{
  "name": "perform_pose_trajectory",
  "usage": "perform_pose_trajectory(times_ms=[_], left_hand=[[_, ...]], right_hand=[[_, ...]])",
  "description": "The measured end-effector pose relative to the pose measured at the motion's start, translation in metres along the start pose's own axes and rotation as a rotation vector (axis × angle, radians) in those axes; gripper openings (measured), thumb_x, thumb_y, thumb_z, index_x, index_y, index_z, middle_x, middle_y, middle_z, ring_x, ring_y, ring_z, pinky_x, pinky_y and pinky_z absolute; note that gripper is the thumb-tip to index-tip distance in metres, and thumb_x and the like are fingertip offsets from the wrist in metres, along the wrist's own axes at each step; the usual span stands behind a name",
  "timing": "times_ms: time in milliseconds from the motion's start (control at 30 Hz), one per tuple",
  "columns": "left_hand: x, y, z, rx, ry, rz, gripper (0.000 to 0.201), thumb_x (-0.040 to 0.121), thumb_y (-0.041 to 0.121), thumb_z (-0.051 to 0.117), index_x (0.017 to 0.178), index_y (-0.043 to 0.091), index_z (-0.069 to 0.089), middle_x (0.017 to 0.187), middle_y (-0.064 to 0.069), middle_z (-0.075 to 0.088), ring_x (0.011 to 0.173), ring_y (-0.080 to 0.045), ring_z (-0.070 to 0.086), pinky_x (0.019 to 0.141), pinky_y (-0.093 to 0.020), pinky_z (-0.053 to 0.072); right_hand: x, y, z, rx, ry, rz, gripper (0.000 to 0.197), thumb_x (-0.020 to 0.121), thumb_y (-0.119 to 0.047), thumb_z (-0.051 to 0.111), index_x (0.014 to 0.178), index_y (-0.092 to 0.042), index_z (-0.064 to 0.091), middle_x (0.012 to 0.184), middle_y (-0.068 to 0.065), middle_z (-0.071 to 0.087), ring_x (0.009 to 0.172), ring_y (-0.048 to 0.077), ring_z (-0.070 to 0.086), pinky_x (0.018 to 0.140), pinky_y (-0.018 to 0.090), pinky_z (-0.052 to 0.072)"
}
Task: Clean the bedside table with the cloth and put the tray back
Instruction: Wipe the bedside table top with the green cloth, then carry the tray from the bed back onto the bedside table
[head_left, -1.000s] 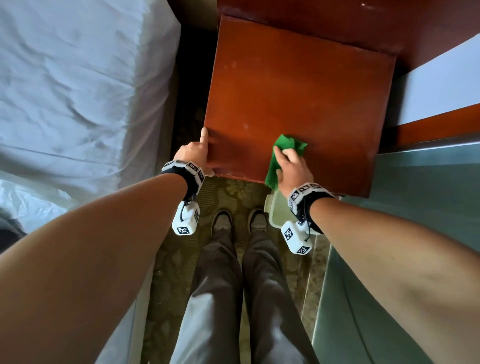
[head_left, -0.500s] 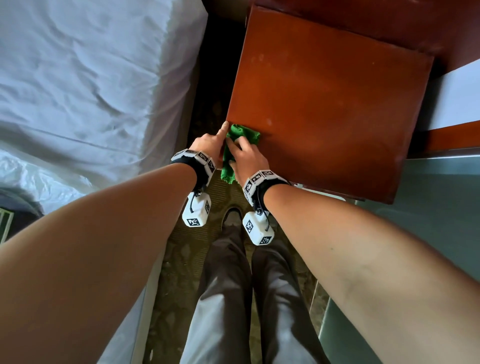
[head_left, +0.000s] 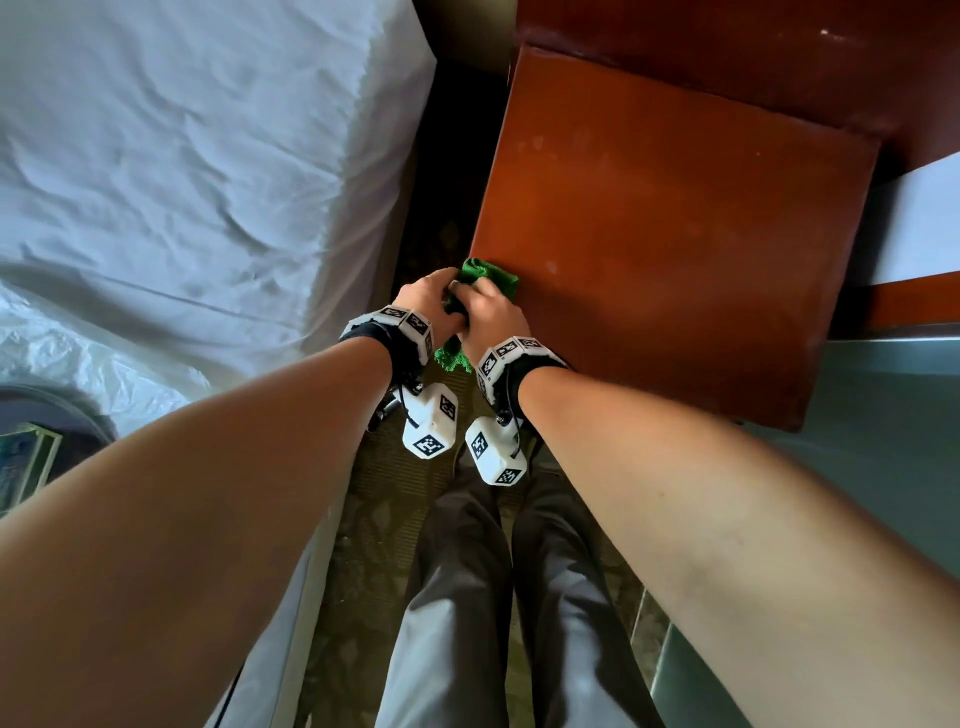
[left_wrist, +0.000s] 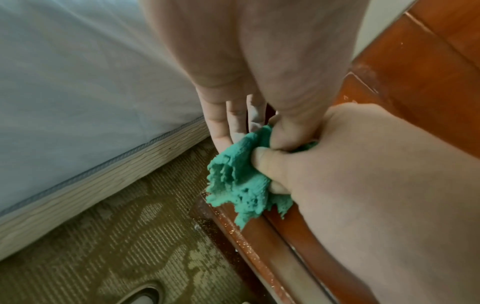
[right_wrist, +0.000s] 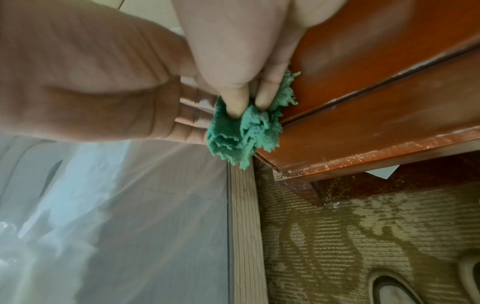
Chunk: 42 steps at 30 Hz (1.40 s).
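The green cloth (head_left: 491, 275) is bunched at the near-left corner of the red-brown bedside table (head_left: 675, 234). My right hand (head_left: 491, 312) grips it, and the right wrist view shows two fingertips (right_wrist: 233, 107) dug into the cloth (right_wrist: 233, 139). Some cloth (left_wrist: 233, 181) hangs over the table's front edge. My left hand (head_left: 423, 296) is just off that corner, touching the cloth. Its fingers (left_wrist: 226, 123) are straight and its palm (right_wrist: 182, 127) lies open behind the cloth. I see no tray.
A bed with a white sheet (head_left: 182, 156) runs close along the left, leaving a narrow strip of patterned carpet (head_left: 374, 519). My legs and shoes (right_wrist: 389, 292) are in front of the table. A grey-green surface (head_left: 883, 441) lies to the right. Fine dust (right_wrist: 363, 162) speckles the table's lower front rail.
My right hand slid the cloth left along the table's front edge, from the middle to the near-left corner. My left hand left the table top and now lies open against the cloth.
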<state>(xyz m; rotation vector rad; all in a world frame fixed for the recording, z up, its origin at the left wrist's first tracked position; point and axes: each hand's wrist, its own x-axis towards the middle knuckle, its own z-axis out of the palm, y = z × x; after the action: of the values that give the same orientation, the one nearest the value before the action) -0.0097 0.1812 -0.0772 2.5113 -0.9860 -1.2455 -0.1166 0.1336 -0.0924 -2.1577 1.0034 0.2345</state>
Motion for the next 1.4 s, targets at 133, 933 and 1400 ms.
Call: perform_pose_trajectory(times_ms=[133,933,1400], left_hand=[[-0.006,0.005,-0.009,-0.058,0.047,-0.057,0.055,0.084,0.019,0.063,0.137,0.023,0.052,0.123,-0.008,0.064,0.113,-0.027,0.06,0.088,-0.027,0.045],[-0.182,-0.023,-0.179,-0.46,0.397,-0.19,0.031,0.077,0.009,0.073,0.106,0.022,0.072,0.1,-0.004,0.071,0.085,-0.021,0.065,0.078,-0.028,0.054],[-0.278,-0.17,-0.231,-0.541,0.532,-0.279,0.02,0.078,0.012,0.074,0.097,0.013,0.071,0.094,-0.004,0.073,0.087,-0.021,0.068,0.079,-0.031,0.055]], right_hand=[[-0.007,0.001,-0.017,0.153,-0.024,0.01,0.053,0.083,-0.005,0.053,0.133,-0.023,0.054,0.131,0.002,0.054,0.119,0.03,0.054,0.101,0.04,0.044],[-0.04,-0.211,-0.143,0.062,-0.489,-0.198,0.028,0.082,-0.019,0.071,0.109,-0.018,0.07,0.102,0.007,0.072,0.097,0.023,0.066,0.091,0.036,0.051],[-0.057,-0.375,-0.048,-0.198,-0.633,-0.333,0.02,0.08,-0.024,0.07,0.098,-0.016,0.069,0.095,0.007,0.071,0.092,0.025,0.067,0.085,0.036,0.054]])
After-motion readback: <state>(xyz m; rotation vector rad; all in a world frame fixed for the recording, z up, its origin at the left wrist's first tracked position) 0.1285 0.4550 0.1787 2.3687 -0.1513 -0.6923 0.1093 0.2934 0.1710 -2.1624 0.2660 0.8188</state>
